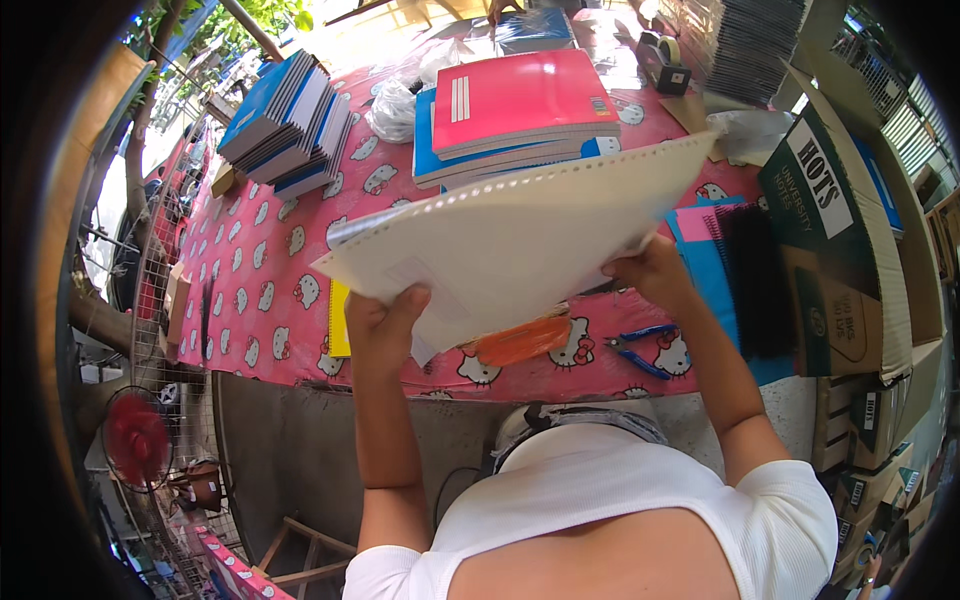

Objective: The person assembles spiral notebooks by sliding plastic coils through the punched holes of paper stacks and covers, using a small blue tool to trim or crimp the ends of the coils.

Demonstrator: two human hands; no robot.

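Between my two hands I hold a sheaf of white punched paper (530, 245), its row of holes along the far edge, tilted above the table. My left hand (388, 325) grips its near left corner, thumb on top. On the right side, my right hand (650, 272) pinches the near edge. Below it lie an orange piece (520, 342) and blue-handled cutters (643, 350). A yellow notebook (338, 318) shows beside my left hand. Just beyond the paper stands a stack of notebooks with a pink-red cover (530, 95) on top and blue ones beneath.
A pink patterned cloth (235, 285) covers the table. Stacked blue books (285, 120) stand far left. To the right are black spiral coils (757, 280) on blue covers and an open cardboard box (835, 230). A tape dispenser (663, 65) sits at the back.
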